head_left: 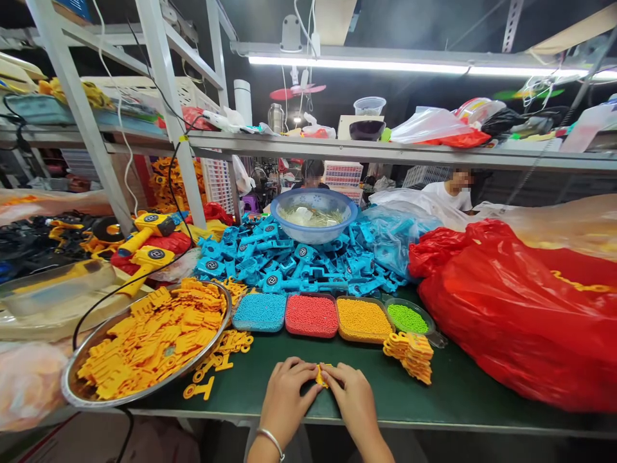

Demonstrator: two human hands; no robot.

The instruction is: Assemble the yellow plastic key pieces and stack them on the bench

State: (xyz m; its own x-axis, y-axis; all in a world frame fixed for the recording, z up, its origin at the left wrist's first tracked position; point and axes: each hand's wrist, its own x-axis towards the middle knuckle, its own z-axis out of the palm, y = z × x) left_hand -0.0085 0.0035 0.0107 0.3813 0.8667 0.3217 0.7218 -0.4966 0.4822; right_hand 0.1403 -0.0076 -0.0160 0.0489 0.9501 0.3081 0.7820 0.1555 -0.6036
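Near the front edge of the green tabletop (463,366), my left hand (288,392) and my right hand (354,395) meet over a small yellow plastic part (324,376). Fingertips of both hands pinch it from either side, so most of its shape is hidden. Just beyond them stand trays of small beads: blue (260,312), red (311,315), yellow (364,318) and a round one of green (407,318). To the right lies a stack of yellow plastic parts (409,354). Loose yellow parts (205,388) lie at the left, beside a metal bowl (67,386) heaped with more.
Blue plastic toy housings (270,257) pile up behind the trays, under a blue-rimmed basin (313,235). A large red bag (520,321) bulges at the right. A black cable (116,290) crosses the left side. Beyond the shelf (385,146) a person (450,193) in white is visible.
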